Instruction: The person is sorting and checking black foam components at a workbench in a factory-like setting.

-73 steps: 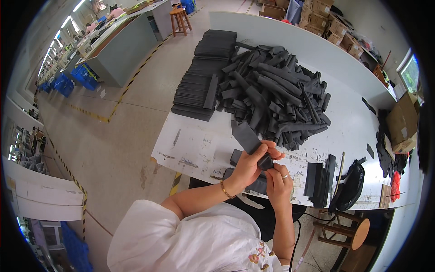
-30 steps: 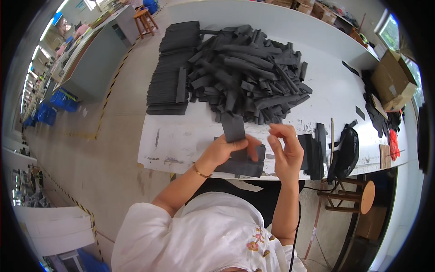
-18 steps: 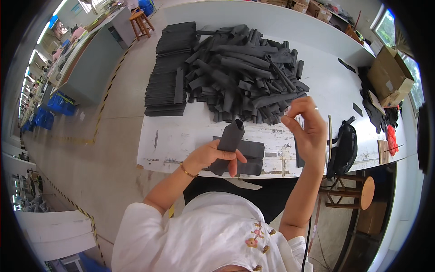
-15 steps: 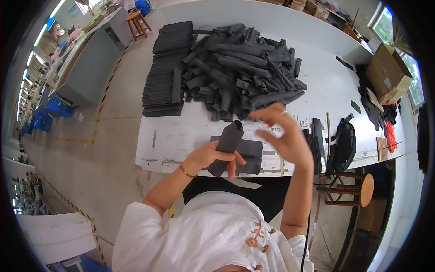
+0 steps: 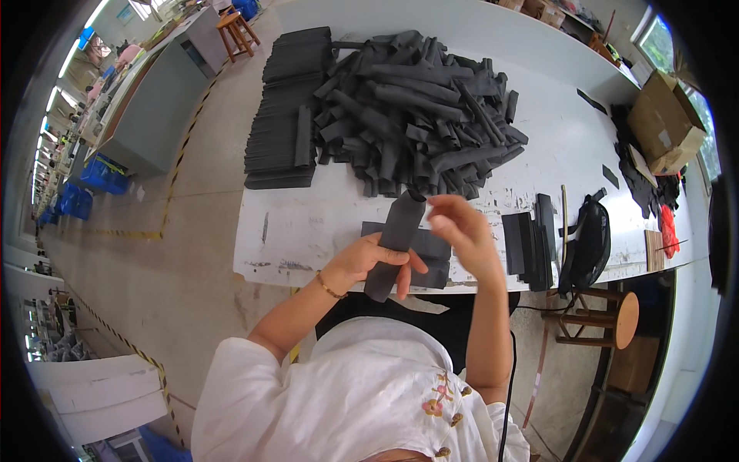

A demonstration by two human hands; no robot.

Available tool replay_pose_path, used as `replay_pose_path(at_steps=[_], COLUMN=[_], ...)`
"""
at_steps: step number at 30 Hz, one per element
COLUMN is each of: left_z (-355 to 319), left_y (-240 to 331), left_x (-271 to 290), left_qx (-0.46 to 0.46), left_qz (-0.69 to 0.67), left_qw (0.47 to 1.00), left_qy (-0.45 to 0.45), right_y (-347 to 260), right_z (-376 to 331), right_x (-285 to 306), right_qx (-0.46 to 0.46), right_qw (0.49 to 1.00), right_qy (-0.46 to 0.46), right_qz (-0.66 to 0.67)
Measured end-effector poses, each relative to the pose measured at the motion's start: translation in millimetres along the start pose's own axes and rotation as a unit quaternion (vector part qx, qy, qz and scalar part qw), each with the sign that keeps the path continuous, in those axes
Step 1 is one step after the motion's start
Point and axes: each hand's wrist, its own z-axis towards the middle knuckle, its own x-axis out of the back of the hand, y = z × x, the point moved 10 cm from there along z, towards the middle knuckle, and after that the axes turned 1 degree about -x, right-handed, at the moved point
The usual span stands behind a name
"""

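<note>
My left hand (image 5: 362, 258) is wrapped round a dark grey fabric tube (image 5: 400, 223), which slants upward with its open end pointing away from me. Close beside that open end is my right hand (image 5: 466, 235), its fingers bent and the thumb apart, with nothing visible between them. Beneath the tube, flat dark fabric pieces (image 5: 433, 248) lie at the table's near edge, partly hidden by my left hand. Farther off is a large loose heap of similar dark tubes (image 5: 416, 96). Left of the heap, a neat row of flattened dark pieces (image 5: 285, 108) is stacked.
The white table (image 5: 285, 231) carries more dark strips (image 5: 527, 242), a thin rod (image 5: 563, 215) and a black bag (image 5: 589, 242) at right. Beyond them are a cardboard box (image 5: 666, 127) and a red plastic bag (image 5: 669, 231). A wooden stool (image 5: 625, 319) stands by the near right edge.
My right hand has come down and left, closer to the tube's open end. The tube, in my left hand, has shifted slightly right and away from me.
</note>
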Motion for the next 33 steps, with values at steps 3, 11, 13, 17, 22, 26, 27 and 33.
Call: replay_pose_path(at_steps=[3,11,13,17,22,26,27,33], left_z=[5.1,9.5,10.7,12.6,18.2,5.3,-4.9,-59.8], left_y=[-9.1,-6.7,1.6,9.7,9.0,5.3,7.5,5.0], left_x=[-0.3,18.5,22.1,45.6,47.7,78.1,87.3,91.9], left_qx=[0.004,-0.071,-0.103,-0.182,-0.231,-0.239,-0.246,-0.197], left_qz=[-0.017,-0.065,-0.086,-0.114,-0.189,-0.221,-0.191,0.048], left_qw=[1.0,0.993,0.986,0.966,0.937,0.917,0.91,0.887], left_qy=[0.009,0.063,0.095,0.146,0.183,0.231,0.275,0.415], right_y=[20.8,7.4,36.1,83.8,96.7,89.7,88.4,93.7], right_z=[1.9,-10.2,-29.3,-72.2,-70.8,-73.5,-75.5,-93.8], right_x=[-15.7,-4.3,10.4,-6.1,-17.8,7.3,15.5,33.6], right_qx=[-0.054,-0.004,-0.023,-0.163,-0.146,-0.129,-0.128,-0.157], right_qw=[0.998,0.993,0.996,0.982,0.978,0.978,0.977,0.966], right_qy=[0.003,0.088,0.078,0.077,0.108,0.159,0.169,0.206], right_qz=[-0.026,0.076,0.046,0.063,0.102,0.047,0.036,-0.008])
